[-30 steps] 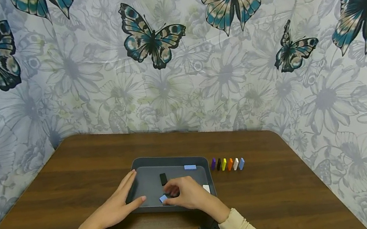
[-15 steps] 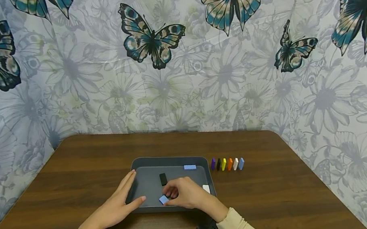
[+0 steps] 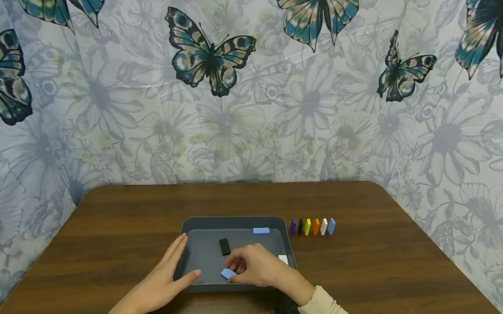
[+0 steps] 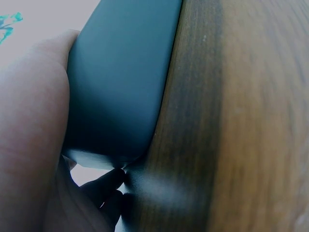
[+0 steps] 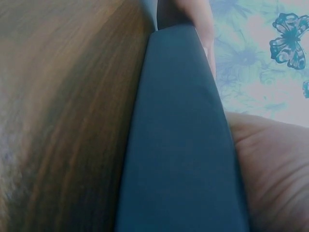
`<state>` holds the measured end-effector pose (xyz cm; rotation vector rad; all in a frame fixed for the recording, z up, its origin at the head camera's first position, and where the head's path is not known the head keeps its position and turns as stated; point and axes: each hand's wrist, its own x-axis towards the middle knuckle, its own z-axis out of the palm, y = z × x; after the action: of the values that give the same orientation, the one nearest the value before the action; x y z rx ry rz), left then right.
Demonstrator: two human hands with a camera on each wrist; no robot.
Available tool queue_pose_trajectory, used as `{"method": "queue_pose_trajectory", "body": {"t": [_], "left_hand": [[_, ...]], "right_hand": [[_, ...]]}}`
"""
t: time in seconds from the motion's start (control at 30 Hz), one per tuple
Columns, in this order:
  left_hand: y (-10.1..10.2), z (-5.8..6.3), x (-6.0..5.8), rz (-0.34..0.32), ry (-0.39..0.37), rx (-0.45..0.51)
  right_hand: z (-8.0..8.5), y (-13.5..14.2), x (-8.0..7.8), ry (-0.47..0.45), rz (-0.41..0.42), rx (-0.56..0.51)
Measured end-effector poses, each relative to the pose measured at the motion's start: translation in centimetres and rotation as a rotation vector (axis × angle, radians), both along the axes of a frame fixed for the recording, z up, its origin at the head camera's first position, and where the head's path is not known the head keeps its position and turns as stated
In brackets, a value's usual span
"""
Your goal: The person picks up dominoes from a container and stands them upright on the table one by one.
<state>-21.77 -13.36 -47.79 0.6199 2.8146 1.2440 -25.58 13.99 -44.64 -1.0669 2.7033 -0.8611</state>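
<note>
A shallow dark grey tray (image 3: pixel 210 285) lies on the wooden table. My left hand (image 3: pixel 155 286) rests against its left side, fingers straight and thumb stretched over the near left corner. In the left wrist view some fingers (image 4: pixel 104 188) show past the tray's outer wall (image 4: pixel 125 82). Low inside the tray, near its front wall, my right hand (image 3: pixel 260 265) pinches a light blue domino (image 3: pixel 228 273) between thumb and fingers. The right wrist view shows mostly the tray's outer wall (image 5: pixel 178 130), which hides the fingertips and the domino.
Also in the tray are a black domino (image 3: pixel 225 247), another blue domino (image 3: pixel 261 230) by the far wall and a white domino (image 3: pixel 283 258) at the right. Several coloured dominoes (image 3: pixel 316 227) stand in a row on the table (image 3: pixel 380 257), right of the tray.
The blue domino at my right fingertips has turned and shifted slightly to the right. My left hand has stayed in place on the tray.
</note>
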Motion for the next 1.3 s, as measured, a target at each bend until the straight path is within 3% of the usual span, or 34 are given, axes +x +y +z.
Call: {"method": "queue_pose_trajectory", "body": {"t": [0.5, 1.3], "left_hand": [[-0.08, -0.24, -0.21, -0.001, 0.004, 0.000], [0.00, -0.12, -0.02, -0.004, 0.006, -0.002]], "right_hand": [[-0.11, -0.08, -0.06, 0.057, -0.002, 0.074], [0.24, 0.53, 0.10, 0.136, 0.018, 0.069]]}}
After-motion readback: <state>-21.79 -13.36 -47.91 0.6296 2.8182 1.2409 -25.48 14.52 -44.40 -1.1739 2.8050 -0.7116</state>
